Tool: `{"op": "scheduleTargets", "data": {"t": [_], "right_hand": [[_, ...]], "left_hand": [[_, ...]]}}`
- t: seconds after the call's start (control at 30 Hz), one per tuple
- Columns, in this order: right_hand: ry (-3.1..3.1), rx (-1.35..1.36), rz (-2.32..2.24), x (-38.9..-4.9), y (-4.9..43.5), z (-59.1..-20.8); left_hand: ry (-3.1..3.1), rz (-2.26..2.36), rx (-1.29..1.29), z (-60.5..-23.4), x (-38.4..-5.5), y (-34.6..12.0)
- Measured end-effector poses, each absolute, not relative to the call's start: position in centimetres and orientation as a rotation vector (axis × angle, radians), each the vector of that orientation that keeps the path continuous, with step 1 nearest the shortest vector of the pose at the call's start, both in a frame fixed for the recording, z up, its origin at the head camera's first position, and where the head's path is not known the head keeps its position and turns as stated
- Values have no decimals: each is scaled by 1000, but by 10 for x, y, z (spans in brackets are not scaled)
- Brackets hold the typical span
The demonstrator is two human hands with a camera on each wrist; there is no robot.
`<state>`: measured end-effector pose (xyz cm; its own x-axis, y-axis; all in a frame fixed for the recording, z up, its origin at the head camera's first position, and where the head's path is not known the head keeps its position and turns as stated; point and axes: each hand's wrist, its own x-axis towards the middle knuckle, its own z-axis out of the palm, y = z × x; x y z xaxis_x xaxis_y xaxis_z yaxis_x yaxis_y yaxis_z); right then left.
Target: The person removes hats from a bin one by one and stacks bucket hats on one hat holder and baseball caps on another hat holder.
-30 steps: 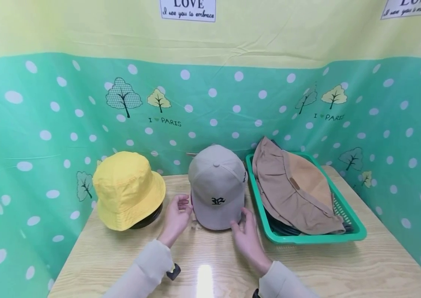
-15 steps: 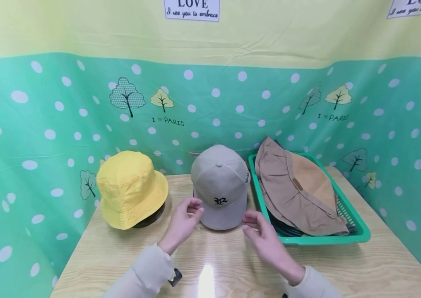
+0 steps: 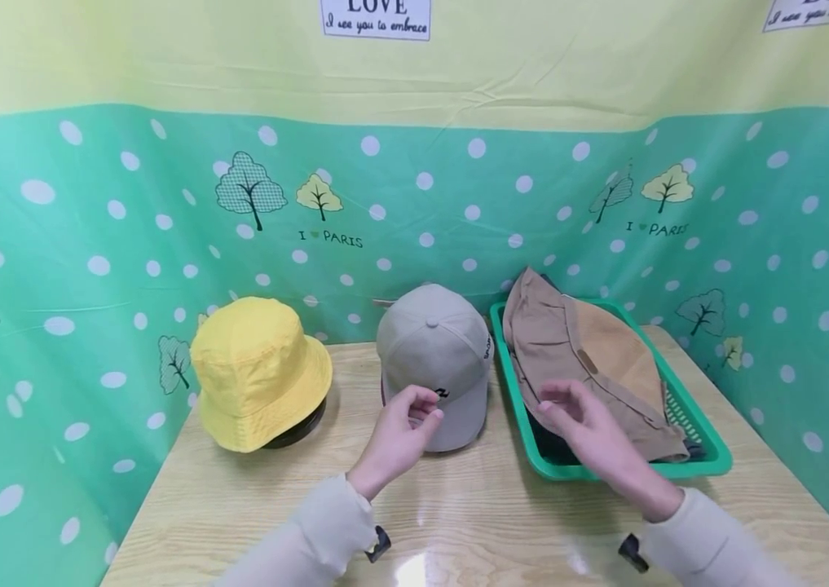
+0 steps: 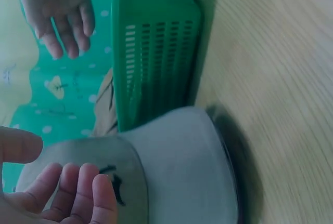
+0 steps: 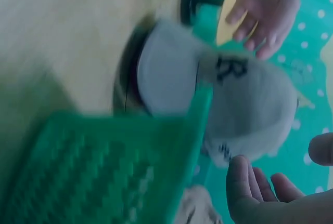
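Note:
A grey baseball cap (image 3: 429,334) with a dark emblem sits on a stand in the middle of the table. My left hand (image 3: 401,439) hovers in front of it with relaxed fingers, hiding part of the emblem and brim in the head view. My right hand (image 3: 597,432) is over the front of the green basket (image 3: 711,465), its fingers loosely bent around nothing. A brown hat with a tan underside (image 3: 542,342) lies folded on top in that basket. Whether the right fingertips touch the brown hat is hard to tell in the head view; the right wrist view shows them free.
On the left a yellow bucket hat (image 3: 253,367) rests tilted on a dark stand (image 3: 300,428). Dark items lie under the brown hat. A dotted green curtain (image 3: 414,204) closes off the back and sides of the wooden table (image 3: 238,505).
Both hands have come away from the grey cap's brim. The right hand has moved right to above the basket; the left has drifted slightly right. The hats stay in place.

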<state>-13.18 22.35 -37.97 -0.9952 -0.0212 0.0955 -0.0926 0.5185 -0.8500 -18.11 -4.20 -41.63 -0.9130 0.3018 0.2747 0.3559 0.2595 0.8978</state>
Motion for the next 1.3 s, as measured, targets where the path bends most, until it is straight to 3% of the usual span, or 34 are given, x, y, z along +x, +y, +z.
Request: {"op": "scheduleTargets", "data": {"t": [0.47, 0.97, 1.3], "right_hand": [[-2940, 181, 1207, -170, 259, -371], [-3380, 246, 551, -214, 254, -380], [-3385, 351, 104, -223, 250, -392]], "left_hand": [[-2592, -1895, -687, -431, -174, 14], [-2791, -1909, -639, -448, -173, 54], [-2767, -1890, -625, -452, -176, 62]]}}
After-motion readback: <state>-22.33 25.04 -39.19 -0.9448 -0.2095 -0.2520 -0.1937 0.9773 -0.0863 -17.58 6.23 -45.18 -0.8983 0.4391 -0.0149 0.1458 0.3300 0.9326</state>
